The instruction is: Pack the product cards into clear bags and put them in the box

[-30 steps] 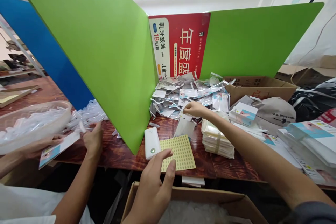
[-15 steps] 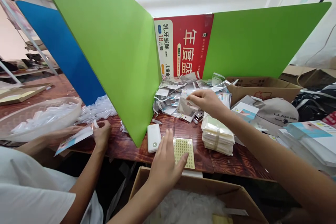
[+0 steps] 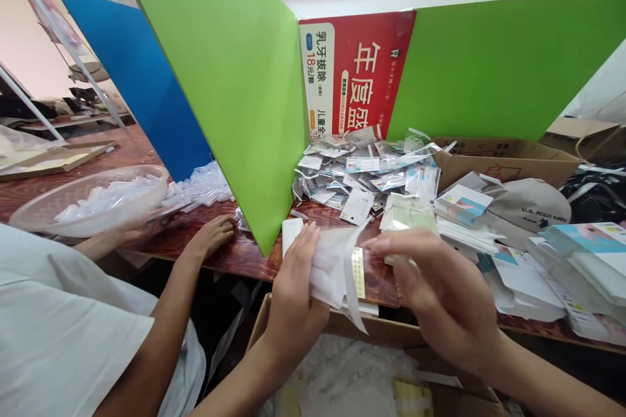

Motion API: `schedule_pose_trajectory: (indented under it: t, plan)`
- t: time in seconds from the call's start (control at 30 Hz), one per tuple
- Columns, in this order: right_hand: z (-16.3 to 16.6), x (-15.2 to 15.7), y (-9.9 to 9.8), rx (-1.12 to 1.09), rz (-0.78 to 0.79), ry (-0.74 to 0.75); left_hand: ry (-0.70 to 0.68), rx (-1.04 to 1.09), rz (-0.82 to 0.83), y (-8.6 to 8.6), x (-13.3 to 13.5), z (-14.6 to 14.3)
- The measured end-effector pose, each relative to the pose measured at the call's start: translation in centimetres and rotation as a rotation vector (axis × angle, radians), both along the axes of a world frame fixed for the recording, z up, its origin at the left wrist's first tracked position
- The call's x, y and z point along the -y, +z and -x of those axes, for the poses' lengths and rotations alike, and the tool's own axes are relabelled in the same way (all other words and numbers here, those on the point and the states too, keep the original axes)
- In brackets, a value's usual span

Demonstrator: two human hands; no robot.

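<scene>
My left hand is closed on a thin translucent white plastic bag, whose loose edge curls up and to the right. Just right of the bag is my right hand, fingers bent and smeared by motion, so I cannot tell whether it grips anything. Beneath the bag, a pale yellow sticker sheet shows only in part on the table. A white rectangular device lies partly hidden behind my left fingers. Beyond my hands spreads a heap of clear packets with printed cards.
A cardboard box with clear plastic inside stands below the table edge. Green dividers rise behind and left. On the right are a grey cap and printed card stacks. A co-worker's hand rests left of the divider.
My right hand has come back from the packet heap toward my left hand. My left hand, open before, now holds the plastic bag. The co-worker's near hand has shifted right onto the table.
</scene>
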State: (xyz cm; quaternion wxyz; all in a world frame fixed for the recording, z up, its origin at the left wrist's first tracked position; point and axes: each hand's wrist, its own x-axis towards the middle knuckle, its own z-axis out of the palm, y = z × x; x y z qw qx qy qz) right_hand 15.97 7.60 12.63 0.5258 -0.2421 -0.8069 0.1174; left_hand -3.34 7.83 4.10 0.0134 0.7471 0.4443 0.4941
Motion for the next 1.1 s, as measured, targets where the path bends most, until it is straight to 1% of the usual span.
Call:
schedule_pose_trajectory:
  t: [0.07,0.1,0.17,0.23,0.4,0.47,0.57,0.63,0.67,0.7,0.77,0.8,0.83,0.87,0.9,0.93,1.0,1.07,1.1]
  plan:
    - [-1.1,0.3,-1.0,0.261,-0.212,0.016,-0.020,-0.014,-0.009,-0.2,0.3,0.4]
    - [-1.4,0.3,-1.3,0.377,-0.284,0.032,-0.026,-0.031,-0.016,-0.2,0.4,0.5]
    - [-1.6,0.4,-1.7,0.539,-0.350,0.045,-0.041,-0.080,-0.034,-0.2,0.5,0.5]
    - [-1.5,0.4,-1.9,0.626,-0.366,0.042,-0.043,-0.123,-0.045,-0.2,0.6,0.4]
    - [-1.1,-0.1,-2.3,0.714,-0.346,0.003,0.010,-0.192,-0.061,-0.3,0.8,0.4]
    - [-0.7,-0.2,-2.5,0.718,-0.343,0.013,0.027,-0.206,-0.073,-0.5,1.0,0.4]
    - [0.1,-0.4,-2.6,0.637,-0.333,0.073,0.021,-0.197,-0.088,-0.7,1.4,0.2]
    - [0.4,-0.5,-2.6,0.564,-0.338,0.075,-0.024,-0.136,-0.058,-0.4,1.7,0.0]
    - [0.4,-0.6,-2.6,0.520,-0.354,0.064,-0.077,-0.070,0.004,0.0,1.9,-0.2]
    - [0.4,-0.6,-2.5,0.471,-0.379,0.050,-0.157,0.022,0.114,0.5,2.1,-0.4]
    - [0.3,-0.5,-2.3,0.370,-0.415,0.018,-0.390,0.265,0.427,1.6,2.4,-0.7]
    - [0.2,-0.4,-2.1,0.336,-0.404,-0.004,-0.518,0.386,0.579,2.1,2.5,-0.8]
    - [0.2,-0.3,-1.9,0.325,-0.372,-0.022,-0.623,0.492,0.696,2.5,2.5,-0.8]
    - [0.2,-0.3,-1.7,0.335,-0.338,-0.039,-0.694,0.571,0.768,2.8,2.6,-0.8]
    - [0.3,-0.2,-1.6,0.358,-0.302,-0.053,-0.714,0.632,0.799,2.9,2.6,-0.7]
    - [0.4,-0.2,-1.6,0.386,-0.271,-0.055,-0.687,0.676,0.808,2.8,2.6,-0.6]
    - [0.7,-0.3,-1.7,0.434,-0.239,-0.056,-0.544,0.707,0.811,2.3,2.7,-0.3]
    - [1.0,-0.6,-2.2,0.449,-0.225,-0.089,-0.401,0.690,0.791,1.8,2.8,-0.1]
    - [1.1,-0.7,-2.5,0.443,-0.223,-0.122,-0.353,0.677,0.774,1.6,2.8,-0.1]
